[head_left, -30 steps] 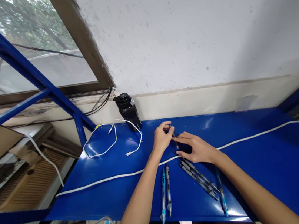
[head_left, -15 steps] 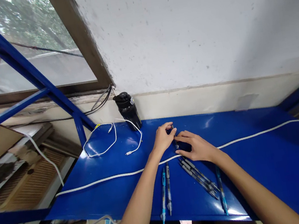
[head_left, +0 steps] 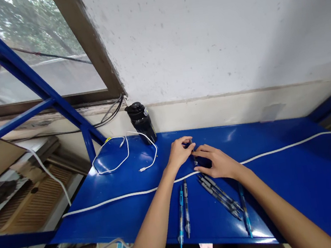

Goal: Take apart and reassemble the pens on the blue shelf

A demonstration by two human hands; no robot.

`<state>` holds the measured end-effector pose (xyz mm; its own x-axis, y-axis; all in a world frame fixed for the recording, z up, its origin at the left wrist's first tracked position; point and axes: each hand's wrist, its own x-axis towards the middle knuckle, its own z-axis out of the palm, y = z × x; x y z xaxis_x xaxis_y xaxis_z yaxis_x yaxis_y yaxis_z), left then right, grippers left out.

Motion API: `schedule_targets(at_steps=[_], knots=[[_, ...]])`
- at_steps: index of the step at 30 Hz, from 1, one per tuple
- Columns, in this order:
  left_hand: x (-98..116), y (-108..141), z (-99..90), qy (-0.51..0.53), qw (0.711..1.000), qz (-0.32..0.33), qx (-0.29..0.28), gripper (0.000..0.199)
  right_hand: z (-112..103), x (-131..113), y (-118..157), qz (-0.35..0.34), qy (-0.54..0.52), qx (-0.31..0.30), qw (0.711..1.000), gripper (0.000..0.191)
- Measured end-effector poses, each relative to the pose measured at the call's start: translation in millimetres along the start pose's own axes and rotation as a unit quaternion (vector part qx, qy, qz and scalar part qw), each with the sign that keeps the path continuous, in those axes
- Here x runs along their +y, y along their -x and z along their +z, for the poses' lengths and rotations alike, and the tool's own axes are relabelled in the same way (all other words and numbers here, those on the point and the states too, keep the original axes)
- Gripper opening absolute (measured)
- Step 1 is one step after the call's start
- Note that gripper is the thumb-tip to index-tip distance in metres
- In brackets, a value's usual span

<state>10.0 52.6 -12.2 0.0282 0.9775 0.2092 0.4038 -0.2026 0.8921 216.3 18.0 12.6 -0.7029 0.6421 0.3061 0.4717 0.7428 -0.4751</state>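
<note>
barely anything shifts: left hand (head_left: 181,153) and right hand (head_left: 217,162) still pinch the pen (head_left: 195,162) between them (mostly hidden), gray pens (head_left: 221,197) at its five o'clock, so handling seemingly continues.

speckled white wall (head_left: 201,31), window (head_left: 42,30), blue desk (head_left: 309,173)
</note>
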Motion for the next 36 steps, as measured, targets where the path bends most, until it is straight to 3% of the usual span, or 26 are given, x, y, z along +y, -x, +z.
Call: schedule_targets(at_steps=[26,36], knots=[[-2.2,1.0,7.9,-0.003,1.000,0.009,0.015,0.035,8.6,6.7,-2.9,-0.040,0.012,-0.008,0.999,0.037],[2.7,4.5,9.6,-0.024,0.999,0.028,0.007,0.035,7.8,9.2,0.1,-0.009,-0.013,0.005,1.000,0.040]])
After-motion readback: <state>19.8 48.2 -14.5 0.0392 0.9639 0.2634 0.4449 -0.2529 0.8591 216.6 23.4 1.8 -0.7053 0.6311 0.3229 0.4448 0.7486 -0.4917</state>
